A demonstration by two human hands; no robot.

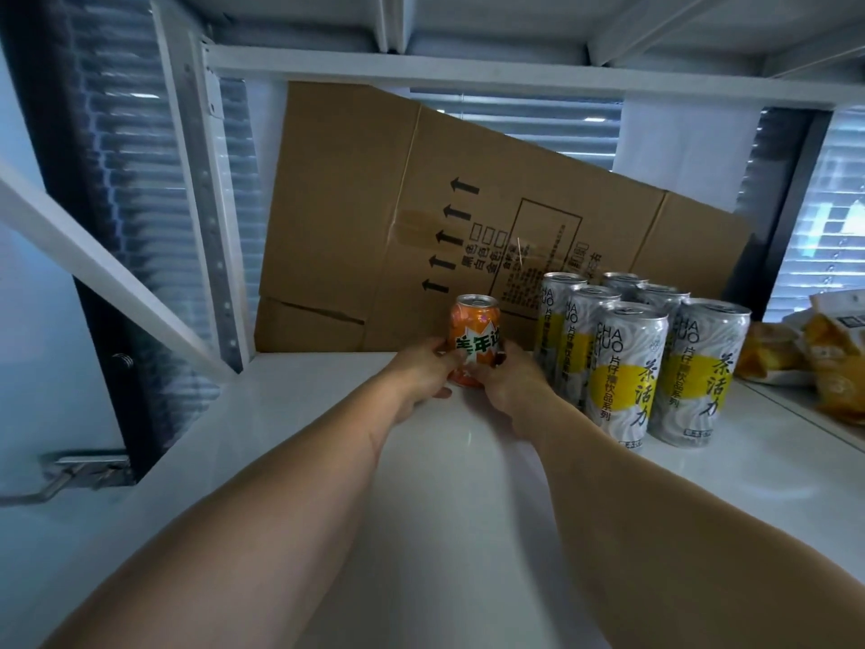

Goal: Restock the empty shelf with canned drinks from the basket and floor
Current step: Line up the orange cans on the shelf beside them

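Note:
An orange can (473,334) with green lettering stands upright on the white shelf (327,437), near the back. My left hand (423,374) grips its left side and my right hand (512,384) grips its right side, so the can's lower part is partly hidden. Just right of it stand several tall silver-and-yellow cans (627,363) in rows.
A flattened cardboard box (421,217) leans against the back of the shelf. Snack packets (814,348) lie on the neighbouring shelf at the far right. A white upright post and diagonal brace (107,269) bound the left side, and another shelf board runs overhead.

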